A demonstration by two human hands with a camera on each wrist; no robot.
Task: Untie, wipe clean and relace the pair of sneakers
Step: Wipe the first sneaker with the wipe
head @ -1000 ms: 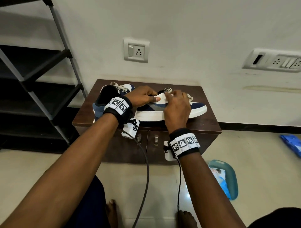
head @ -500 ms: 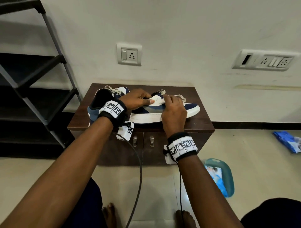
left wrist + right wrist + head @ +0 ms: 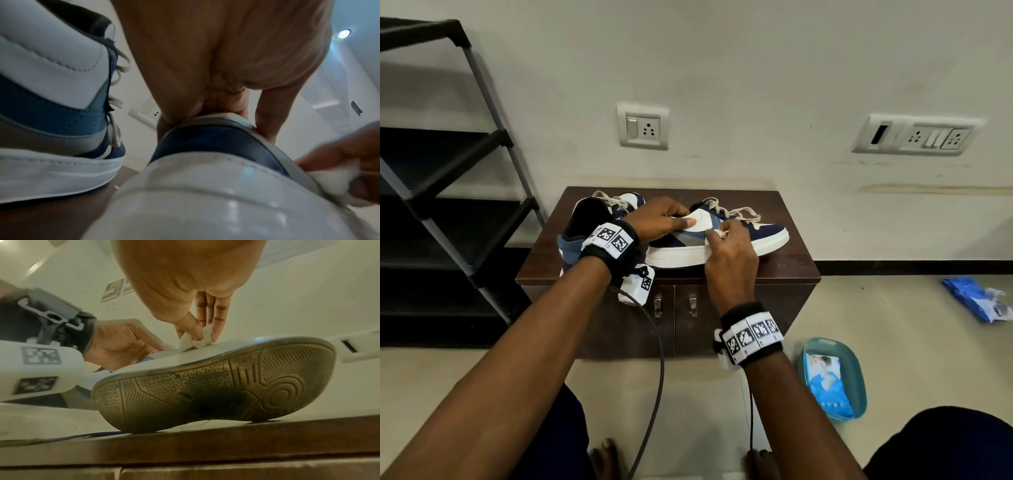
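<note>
Two navy, blue and white sneakers sit on a small dark wooden cabinet [image 3: 784, 270]. The nearer sneaker [image 3: 753, 238] is tilted onto its side, its sole [image 3: 216, 391] facing me. My left hand [image 3: 659, 221] grips its heel collar, fingers curled over the rim and thumb on the white side panel. My right hand [image 3: 726, 246] pinches a small white wipe [image 3: 195, 340] between thumb and fingers and presses it on the sneaker's side above the midsole. The other sneaker [image 3: 589, 222] stands behind my left wrist, its cream laces [image 3: 115, 104] loose.
A black and grey shoe rack [image 3: 448, 171] stands to the left. On the floor right of the cabinet lies a teal tub [image 3: 856, 377] with a blue wipes pack [image 3: 825, 383], and another blue pack [image 3: 976, 301] farther right. Wall sockets [image 3: 642, 126] sit above.
My right hand has slid down from the sneaker's tongue area to its side panel near the midsole, with the wipe. My left hand has kept its grip on the heel.
</note>
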